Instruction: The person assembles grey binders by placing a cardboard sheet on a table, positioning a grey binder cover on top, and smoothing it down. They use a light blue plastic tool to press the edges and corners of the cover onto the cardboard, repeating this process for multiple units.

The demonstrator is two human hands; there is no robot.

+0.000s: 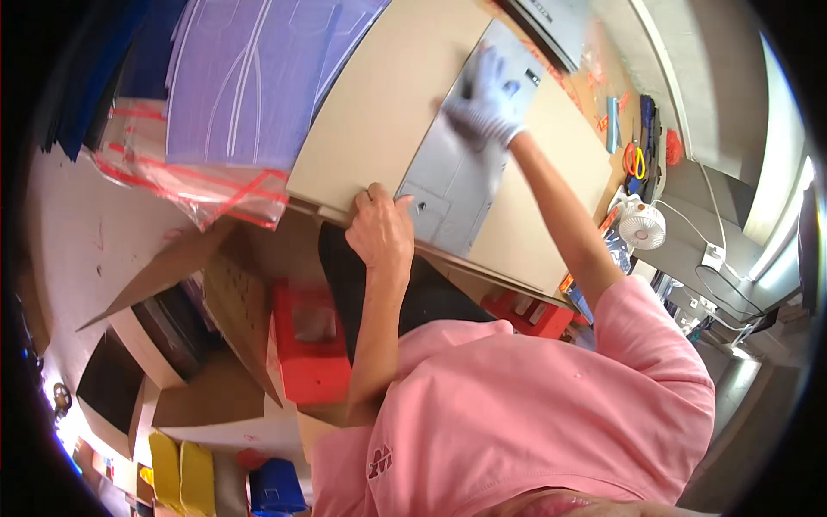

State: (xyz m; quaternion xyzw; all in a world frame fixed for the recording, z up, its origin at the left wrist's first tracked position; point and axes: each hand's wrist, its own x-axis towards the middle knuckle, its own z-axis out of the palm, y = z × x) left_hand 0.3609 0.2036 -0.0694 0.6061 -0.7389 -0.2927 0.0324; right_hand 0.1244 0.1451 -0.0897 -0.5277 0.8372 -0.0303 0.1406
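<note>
Grey garment (452, 183) is apparently pressed flat by right hand (488, 105), fingers spread and empty; left hand (381, 231) is curled at desk (370, 95) edge, hold unclear

left hand (382, 228): half-curled | right hand (488, 102): farther forward, blurred, seemingly flat

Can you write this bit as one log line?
left hand: bare, at table edge | right hand: gloved, blurred, over grey cloth | nearby: purple cloth, white fan
</note>
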